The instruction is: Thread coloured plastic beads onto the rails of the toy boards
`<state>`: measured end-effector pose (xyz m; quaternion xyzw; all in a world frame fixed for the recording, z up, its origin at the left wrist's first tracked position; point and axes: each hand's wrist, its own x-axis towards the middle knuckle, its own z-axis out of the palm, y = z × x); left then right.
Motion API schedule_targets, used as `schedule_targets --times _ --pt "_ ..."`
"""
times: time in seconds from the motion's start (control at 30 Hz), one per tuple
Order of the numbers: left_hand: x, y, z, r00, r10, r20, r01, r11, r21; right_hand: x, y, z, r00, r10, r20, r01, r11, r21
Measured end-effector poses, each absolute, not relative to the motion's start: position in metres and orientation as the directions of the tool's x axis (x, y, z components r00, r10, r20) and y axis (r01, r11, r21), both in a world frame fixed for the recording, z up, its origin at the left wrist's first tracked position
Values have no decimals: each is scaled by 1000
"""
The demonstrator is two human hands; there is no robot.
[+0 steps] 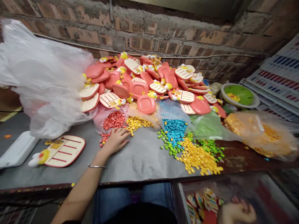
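Observation:
My left hand (pixel 116 140) reaches over the grey table top, palm down with its fingers stretched out. It touches the near edge of a heap of small red pieces (pixel 114 120), close to small yellow pieces (pixel 136 123). My right hand (pixel 238 211) hangs low at the right, smeared by motion, its fingers partly curled. Beside it, in a box below the table edge, lie several striped colourful toy parts (pixel 209 199). A cream board with red slots and a yellow duck-like head (pixel 66 151) lies flat to the left of my left hand.
Red and cream duck-headed boards (pixel 137 88) are piled against the brick wall. Blue pieces (pixel 175 129), orange-yellow pieces (pixel 198 155) and green pieces (pixel 169 144) lie right of centre. Plastic bags (pixel 42 71), a green-lined bowl (pixel 245 95) and a white device (pixel 18 149) flank the work area.

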<state>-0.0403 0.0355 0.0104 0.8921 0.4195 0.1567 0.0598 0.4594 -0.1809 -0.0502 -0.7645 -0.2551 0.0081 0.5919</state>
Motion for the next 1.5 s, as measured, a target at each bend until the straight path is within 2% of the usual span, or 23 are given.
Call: schedule_targets --times 0.07,0.1,0.17,0.23,0.27,0.3,0.37,0.47,0.53,0.6,0.7,0.8,0.9,1.0,1.07,1.13,1.2,1.23,1.3,1.37,1.4,1.5 --pt "-40 36 10 601 767 224 729 -641 241 447 -143 -26 900 -20 435 434 -45 -900" --pt "-40 36 11 601 768 222 729 -640 242 431 -123 -9 870 -33 492 493 42 -869" --pt "-39 36 11 599 769 222 730 -639 243 386 -77 29 750 220 624 594 191 -781" --pt "-39 35 12 597 769 228 728 -639 247 333 -25 65 426 596 681 613 364 -701" --pt "-39 35 12 596 768 233 727 -640 248 308 4 80 208 736 644 611 417 -673" --pt "-39 34 13 595 767 239 727 -641 247 285 33 92 42 806 591 622 442 -646" --pt "-39 34 14 591 767 250 730 -641 240 250 90 103 -112 873 475 697 409 -589" --pt "-40 33 14 582 771 258 740 -634 224 222 155 96 -28 967 251 856 153 -494" --pt "-41 33 15 575 776 259 748 -627 216 215 176 87 18 985 172 886 64 -460" --pt "-42 33 15 566 782 261 758 -619 208 214 179 81 14 978 208 866 93 -492" --pt "-42 34 15 540 798 269 778 -595 201 219 154 84 15 894 448 788 265 -556" --pt "-43 35 15 502 818 282 803 -562 200 228 103 89 33 786 617 775 369 -512" --pt "-43 35 15 462 836 296 821 -530 214 234 34 79 -123 677 726 831 470 -298" --pt "-42 35 15 431 851 300 829 -505 240 224 -34 49 -443 469 764 758 651 40" --pt "-40 34 16 424 857 294 826 -499 263 211 -69 27 -516 439 735 724 682 102" --pt "-39 34 16 431 859 278 815 -502 290 199 -92 10 -536 469 702 722 685 94" --pt "-37 33 17 446 858 256 800 -510 315 192 -102 3 -538 543 645 730 683 33" --pt "-36 32 18 453 857 245 794 -513 327 192 -101 4 -544 598 589 723 690 -32" --pt "-36 32 19 465 857 223 783 -516 349 195 -89 12 -578 693 431 670 704 -236" --pt "-36 32 20 475 857 201 773 -515 370 198 -63 24 -609 741 283 604 664 -440" --pt "-37 32 22 483 855 189 766 -517 382 197 -46 29 -593 770 236 608 620 -495" --pt "-39 30 26 540 830 138 726 -542 424 181 11 36 -487 866 114 737 478 -478"
